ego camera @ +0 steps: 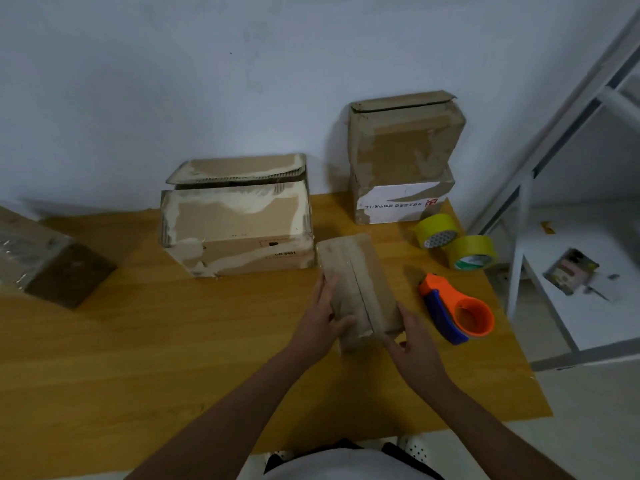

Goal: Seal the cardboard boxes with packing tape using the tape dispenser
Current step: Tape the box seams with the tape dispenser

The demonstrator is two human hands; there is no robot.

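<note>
A small, narrow cardboard box lies on the wooden table with its closed flaps facing up and a seam down the middle. My left hand grips its left side, thumb on top. On its near right corner my right hand holds the box. The orange and blue tape dispenser lies just right of the box, untouched. Two yellow tape rolls sit behind the dispenser. A larger box with an open lid stands behind at centre, and a tall box with raised flaps stands at back right.
A dark, tape-wrapped box sits at the table's left edge. A white metal shelf frame stands to the right of the table, with small items on a low white shelf. A wall runs close behind the table.
</note>
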